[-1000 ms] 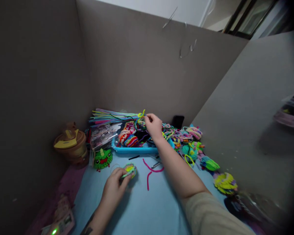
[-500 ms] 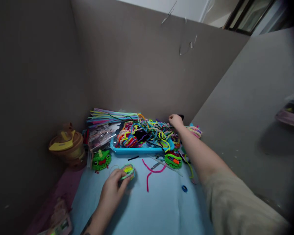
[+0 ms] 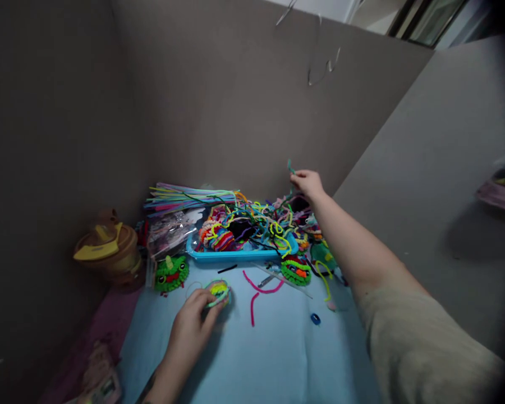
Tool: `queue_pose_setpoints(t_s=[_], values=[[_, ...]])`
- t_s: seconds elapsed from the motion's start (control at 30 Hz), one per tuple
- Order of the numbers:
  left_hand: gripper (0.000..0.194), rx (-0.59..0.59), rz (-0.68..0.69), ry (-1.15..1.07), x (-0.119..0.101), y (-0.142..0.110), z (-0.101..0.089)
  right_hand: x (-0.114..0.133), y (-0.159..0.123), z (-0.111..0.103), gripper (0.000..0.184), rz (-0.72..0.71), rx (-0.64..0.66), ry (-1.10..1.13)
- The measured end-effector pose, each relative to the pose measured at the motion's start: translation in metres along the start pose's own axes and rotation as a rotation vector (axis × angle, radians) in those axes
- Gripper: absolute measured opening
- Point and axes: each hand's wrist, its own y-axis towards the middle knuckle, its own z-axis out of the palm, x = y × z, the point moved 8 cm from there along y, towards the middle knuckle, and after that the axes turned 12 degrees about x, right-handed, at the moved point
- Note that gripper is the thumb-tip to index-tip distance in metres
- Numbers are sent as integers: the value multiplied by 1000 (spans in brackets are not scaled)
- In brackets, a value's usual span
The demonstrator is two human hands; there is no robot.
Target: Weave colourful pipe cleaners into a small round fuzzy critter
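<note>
My left hand [image 3: 191, 325] pinches a small round yellow-and-mint coiled pipe-cleaner piece [image 3: 221, 290] just above the blue table cover. Raised over the back right of the heap is my right hand [image 3: 309, 183], its thumb and finger closed on a thin green pipe cleaner [image 3: 290, 166] whose tip sticks up. Below it spreads a tangle of coloured pipe cleaners [image 3: 273, 227] in and around a blue tray [image 3: 235, 256]. Two green faces made of pipe cleaner, one with a horn [image 3: 171, 274] and one with an orange mouth [image 3: 295, 271], lie either side of the tray's front.
Pink pipe-cleaner pieces [image 3: 252, 310], a blue ring [image 3: 315, 318] and a grey pen-like tool [image 3: 265, 281] lie on the table cover [image 3: 269, 353]. A bundle of straight pipe cleaners [image 3: 189, 196] rests at the back left, near a brown pot [image 3: 109, 255]. Grey walls close in the back and sides.
My right hand has risen from the heap, and a green pipe cleaner now shows in its fingers. My left hand keeps its hold on the coiled piece.
</note>
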Motion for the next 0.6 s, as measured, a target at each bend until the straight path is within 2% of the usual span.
queue_pose_setpoints(t_s=[0.07, 0.13, 0.17, 0.23, 0.27, 0.3, 0.37, 0.4, 0.47, 0.53, 0.6], values=[[20, -7, 4, -1, 1, 0, 0, 18, 10, -17, 27, -14, -28, -4], [21, -18, 6, -6, 2, 1, -1, 44, 11, -33, 19, -131, -49, -54], [21, -24, 6, -9, 2, 1, -2, 59, 6, -44, 17, -202, -105, -57], [22, -35, 3, -24, 1, 1, -4, 89, -19, -69, 16, -379, -289, 1], [22, -43, -6, -42, 1, 1, -5, 103, -36, -75, 16, -450, -331, 44], [23, -50, -22, -70, 1, 1, -6, 116, -52, -76, 16, -493, -310, 94], [24, -51, -68, -155, 3, 1, -6, 136, -90, -64, 20, -521, -189, 216], [24, -47, -91, -206, 4, 2, -5, 144, -110, -50, 25, -512, -92, 255], [26, -24, -118, -301, 6, 3, -1, 151, -154, -15, 28, -459, 90, 287], [28, 4, -121, -368, 7, 4, 3, 148, -199, 29, 23, -403, 281, 227], [29, 42, -119, -397, 6, 4, 7, 140, -240, 69, 20, -406, 422, 165]])
